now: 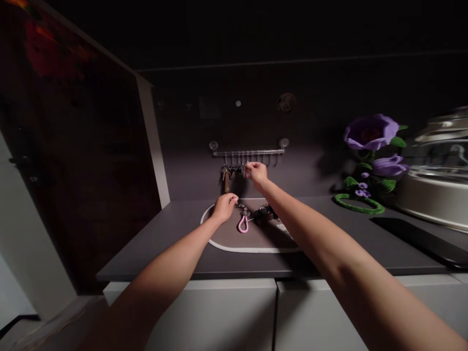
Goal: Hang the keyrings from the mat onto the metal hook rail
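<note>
A clear hook rail (252, 153) is fixed to the wall, with bunches of keys (233, 171) and a brown strap (227, 182) hanging from its left hooks. At one of the middle hooks, my right hand (257, 174) is closed in a pinch on a small, thin metal key (244, 169). Lower down, my left hand (224, 207) is over the mat (234, 241), its fingertips pressed together beside some small metal keys; what is between them is hidden. A pink loop keychain (243, 224) and a dark key bunch (264, 213) lie on the mat.
Purple artificial flowers (371, 134) with a green ring base stand on the dark counter (153, 243) at right. Behind them is a cream appliance with a clear top (431, 190). A flat black object (420, 241) lies in front. White cabinets (219, 312) are below; a dark door is left.
</note>
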`<control>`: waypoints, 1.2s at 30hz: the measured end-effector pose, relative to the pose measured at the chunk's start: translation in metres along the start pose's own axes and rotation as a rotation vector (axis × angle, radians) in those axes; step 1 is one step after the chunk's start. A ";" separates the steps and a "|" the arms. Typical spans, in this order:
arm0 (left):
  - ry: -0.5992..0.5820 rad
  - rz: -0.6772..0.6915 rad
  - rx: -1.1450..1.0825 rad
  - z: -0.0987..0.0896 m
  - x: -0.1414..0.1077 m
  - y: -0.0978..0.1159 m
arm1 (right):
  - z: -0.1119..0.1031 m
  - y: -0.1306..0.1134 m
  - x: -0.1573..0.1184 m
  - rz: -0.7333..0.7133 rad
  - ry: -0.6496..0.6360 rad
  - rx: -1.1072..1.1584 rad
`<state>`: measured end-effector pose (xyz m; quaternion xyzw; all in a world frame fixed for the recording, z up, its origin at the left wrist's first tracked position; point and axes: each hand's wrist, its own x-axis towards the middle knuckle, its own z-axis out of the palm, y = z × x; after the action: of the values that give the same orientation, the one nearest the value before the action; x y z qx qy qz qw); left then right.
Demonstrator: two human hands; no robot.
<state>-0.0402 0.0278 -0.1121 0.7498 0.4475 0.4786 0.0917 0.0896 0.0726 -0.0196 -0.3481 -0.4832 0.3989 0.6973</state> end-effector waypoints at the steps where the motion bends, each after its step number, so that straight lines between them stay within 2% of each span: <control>1: -0.001 -0.005 -0.002 0.000 0.000 0.000 | 0.003 -0.001 0.002 0.009 0.019 0.002; 9: 0.003 0.002 -0.004 0.001 0.001 -0.004 | 0.015 -0.001 0.015 0.082 0.116 0.000; 16: -0.007 0.004 -0.003 0.000 0.002 -0.007 | 0.015 0.009 0.021 0.110 0.152 0.003; 30: -0.013 -0.012 0.022 0.003 0.003 -0.012 | 0.001 0.013 0.011 0.070 0.059 -0.028; 36: -0.037 -0.024 0.020 0.005 0.003 -0.014 | -0.004 0.017 0.012 0.101 -0.013 -0.018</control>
<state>-0.0440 0.0399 -0.1205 0.7541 0.4595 0.4589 0.0983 0.0922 0.0902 -0.0304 -0.3756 -0.4728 0.4316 0.6701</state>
